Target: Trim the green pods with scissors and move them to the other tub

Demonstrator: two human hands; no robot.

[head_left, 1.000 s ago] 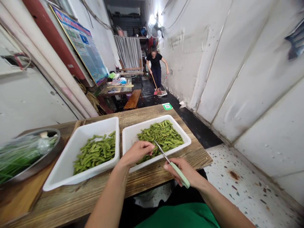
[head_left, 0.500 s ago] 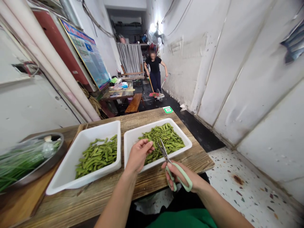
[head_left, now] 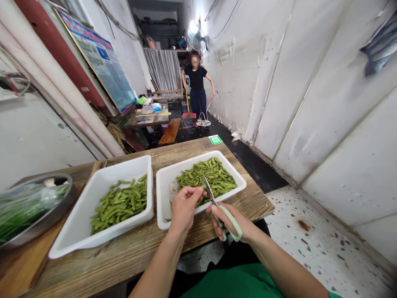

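Observation:
My left hand (head_left: 185, 205) is closed in a pinch over the near side of the right white tray (head_left: 163, 213). Between its fingertips a bit of a green edamame pod (head_left: 204, 187) shows; the rest is hidden by the fingers. In my right hand (head_left: 228, 219) is a pair of scissors (head_left: 231, 223) with pale green handles. Their blades point up and left, slightly apart, with the tips by the left fingertips. Loose edamame pods (head_left: 214, 171) fill much of this tray. More pods (head_left: 124, 203) lie in the left white tray (head_left: 74, 225).
A metal bowl (head_left: 66, 194) with bagged green stalks (head_left: 25, 219) stands at the far left of the wooden table (head_left: 124, 258). Beyond the table, a person (head_left: 197, 85) holds a broom (head_left: 187, 99) and a long-handled dustpan (head_left: 203, 122). A bench (head_left: 170, 131) stands behind the table.
The scissors' blades have come closer together, and their tips are nearer my left fingertips. The view has shifted slightly. In the background, the broom and dustpan have moved apart.

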